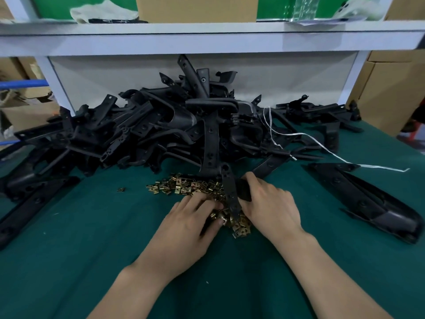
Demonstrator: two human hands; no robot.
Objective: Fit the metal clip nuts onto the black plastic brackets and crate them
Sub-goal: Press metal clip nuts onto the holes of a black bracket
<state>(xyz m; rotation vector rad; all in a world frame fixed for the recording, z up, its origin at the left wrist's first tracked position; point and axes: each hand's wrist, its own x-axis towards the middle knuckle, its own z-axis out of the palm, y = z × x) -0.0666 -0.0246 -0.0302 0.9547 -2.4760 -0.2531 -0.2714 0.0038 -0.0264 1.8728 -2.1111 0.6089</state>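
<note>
— Green cloth workbench [92,238], below a white shelf. Stock on it?
— Item one: tangled heap of black plastic brackets [161,125], far centre. Item two: loose pile of brass-coloured metal clip nuts [184,186], near centre. No crate in view.
— Hands?
— Right hand [271,203] grips a narrow black perforated bracket arm [230,187], its tip down among the clips. Left hand [188,224] lies on the pile, fingers curled; whether it pinches a clip, cannot tell.
— Handling note?
— Advised: take one clip only, turn its open mouth toward the arm's edge, and slide it until the thread sits over a hole. Grip the arm firmly just beside that hole.
</note>
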